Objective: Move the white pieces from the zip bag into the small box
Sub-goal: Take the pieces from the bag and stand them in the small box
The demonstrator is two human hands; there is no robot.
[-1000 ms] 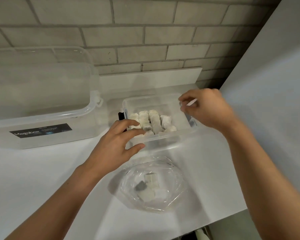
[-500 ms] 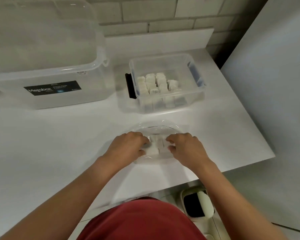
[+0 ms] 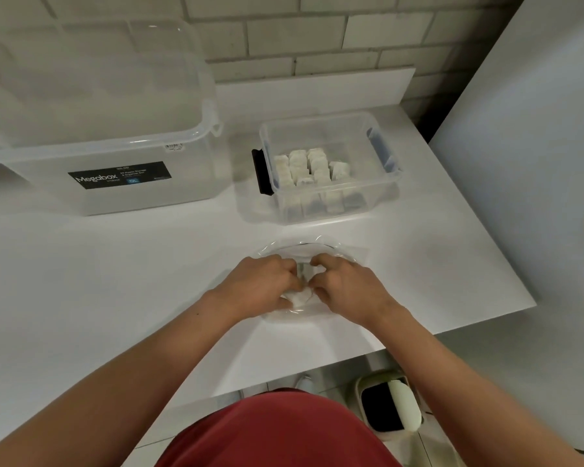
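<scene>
White piece low in the clear zip bag on the desk, pinched by curled left hand fingers, right hand fingers curled just beside it, their hold hidden, small box with more white pieces beyond.

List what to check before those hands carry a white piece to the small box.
1. Box open: ok, no lid on it.
2. Room in box: ok, pieces leave its right side bare.
3. Bag open: ok, left hand and right hand reach in.
4. Piece gripped: cannot tell, the hands hide the grip.
5. Table between bag and box: ok, bare.
</scene>
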